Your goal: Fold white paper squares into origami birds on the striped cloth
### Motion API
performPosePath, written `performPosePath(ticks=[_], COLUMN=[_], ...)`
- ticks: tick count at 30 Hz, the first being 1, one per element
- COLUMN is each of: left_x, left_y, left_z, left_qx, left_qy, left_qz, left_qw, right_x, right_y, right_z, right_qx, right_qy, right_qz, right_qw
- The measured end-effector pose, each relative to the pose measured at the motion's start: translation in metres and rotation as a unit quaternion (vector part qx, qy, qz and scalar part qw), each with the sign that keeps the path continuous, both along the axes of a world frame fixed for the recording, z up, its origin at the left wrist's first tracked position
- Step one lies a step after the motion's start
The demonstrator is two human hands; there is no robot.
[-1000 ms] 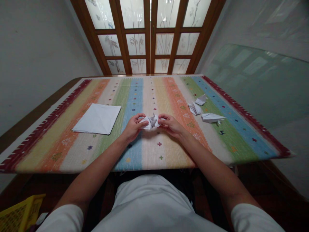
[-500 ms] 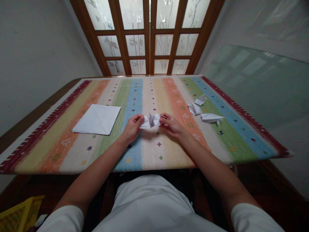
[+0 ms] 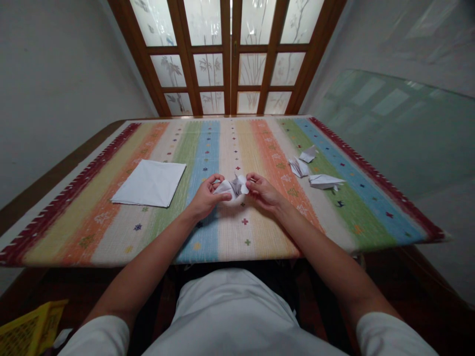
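Between my two hands, just above the striped cloth, is a small folded piece of white paper (image 3: pixel 236 186) with a raised, pointed middle. My left hand (image 3: pixel 208 197) grips its left side, thumb across the near face and fingers bent behind. At the right end, my right hand (image 3: pixel 262 190) pinches the paper between thumb and fingertips. Some of the paper's left part is hidden by the left thumb. Off to the right lie folded paper pieces, one of them a long pointed shape (image 3: pixel 326 181), apart from my hands.
A stack of square white paper sheets (image 3: pixel 149 183) lies left of my hands. A striped tablecloth (image 3: pixel 230 237) covers the table. Beyond its far edge stand wood-framed glass doors (image 3: pixel 230 69). A yellow plastic crate (image 3: pixel 35 326) is on the floor at lower left.
My left thumb has slid right, over the paper's near face, and the left fingers have bent. The paper has tilted and its left side has lifted. My right hand has hardly moved.
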State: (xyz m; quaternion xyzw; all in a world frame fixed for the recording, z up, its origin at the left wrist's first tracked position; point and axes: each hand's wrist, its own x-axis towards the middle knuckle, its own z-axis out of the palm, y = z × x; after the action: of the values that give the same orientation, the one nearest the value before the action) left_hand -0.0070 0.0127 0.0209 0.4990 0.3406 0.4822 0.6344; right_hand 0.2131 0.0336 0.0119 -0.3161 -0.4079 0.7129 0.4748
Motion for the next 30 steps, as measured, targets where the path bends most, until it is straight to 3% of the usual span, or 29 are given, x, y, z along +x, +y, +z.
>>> performPosePath(ticks=[13,23,30], left_x=[-0.001,-0.005,-0.008], left_y=[0.002,0.011,0.005], left_z=[-0.002,-0.008,-0.003], left_qx=[-0.019,0.018,0.099], left_qy=[-0.008,0.016,0.15], left_qz=[0.016,0.156,0.231], left_qw=[1.0,0.988,0.956], right_x=[0.002,0.008,0.007], right_y=[0.001,0.009,0.013], right_z=[-0.003,-0.008,-0.014], right_qx=[-0.007,-0.016,-0.023], right_qy=[0.002,0.0,-0.016], right_qz=[0.017,-0.01,-0.038], right_qw=[1.0,1.0,0.999])
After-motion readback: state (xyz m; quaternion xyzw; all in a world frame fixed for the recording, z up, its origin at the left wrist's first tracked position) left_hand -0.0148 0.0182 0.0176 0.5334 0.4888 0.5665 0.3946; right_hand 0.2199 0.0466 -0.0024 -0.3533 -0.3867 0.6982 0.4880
